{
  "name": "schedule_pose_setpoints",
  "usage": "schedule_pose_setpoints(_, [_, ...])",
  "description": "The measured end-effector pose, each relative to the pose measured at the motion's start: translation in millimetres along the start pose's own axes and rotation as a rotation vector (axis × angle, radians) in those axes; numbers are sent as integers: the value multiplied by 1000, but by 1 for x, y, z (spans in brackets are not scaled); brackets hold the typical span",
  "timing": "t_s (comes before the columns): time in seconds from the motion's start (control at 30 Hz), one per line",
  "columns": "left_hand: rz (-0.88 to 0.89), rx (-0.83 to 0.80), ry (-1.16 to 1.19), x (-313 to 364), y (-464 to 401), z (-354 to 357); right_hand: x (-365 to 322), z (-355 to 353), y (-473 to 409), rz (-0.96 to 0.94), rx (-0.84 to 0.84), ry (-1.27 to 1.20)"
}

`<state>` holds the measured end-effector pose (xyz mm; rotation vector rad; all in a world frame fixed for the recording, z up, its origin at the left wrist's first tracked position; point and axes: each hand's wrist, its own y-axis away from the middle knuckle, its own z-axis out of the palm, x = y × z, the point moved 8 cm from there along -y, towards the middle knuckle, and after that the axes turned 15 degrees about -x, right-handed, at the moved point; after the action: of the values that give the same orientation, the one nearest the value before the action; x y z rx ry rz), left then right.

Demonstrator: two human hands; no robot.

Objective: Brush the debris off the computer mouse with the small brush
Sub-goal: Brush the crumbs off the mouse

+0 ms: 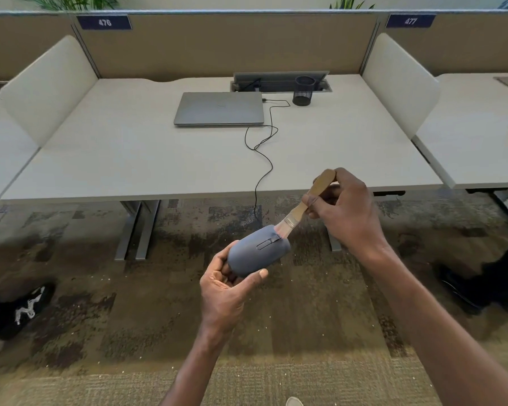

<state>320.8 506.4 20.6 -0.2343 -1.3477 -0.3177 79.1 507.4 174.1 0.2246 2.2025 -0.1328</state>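
My left hand (226, 288) grips the rear end of a grey-blue computer mouse (254, 252), holding it in the air over the carpet in front of the desk. Its black cable (264, 159) runs up over the desk edge. My right hand (345, 209) holds a small brush (304, 205) by its wooden handle. The pale bristles touch the front of the mouse beside the scroll wheel.
A pale desk (129, 159) stands ahead with a closed grey laptop (219, 108), a black mesh pen cup (303, 90) and a cable hatch at the back. Side dividers flank it. Small pale specks lie on the carpet. A shoe (27, 309) is at the left.
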Motion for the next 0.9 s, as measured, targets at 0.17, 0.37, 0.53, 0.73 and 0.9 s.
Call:
schedule_pose_setpoints(0.17, [5,2,7,1,2,0,2,-2,2,21,37,144])
schedule_pose_setpoints(0.37, [1,22,16,-2,3,-3,1,-2,17,-8,45,7])
schedule_pose_setpoints(0.53, [-8,35,52,-3,1,-2,1,13,33,-58,-32,-122])
schedule_pose_setpoints(0.73, [-11,62,84,-4,2,-2,21,5,35,-14,81,-29])
schedule_pose_setpoints(0.9, [-5,70,81,-1,2,-1,19,-4,43,-59,165,-63])
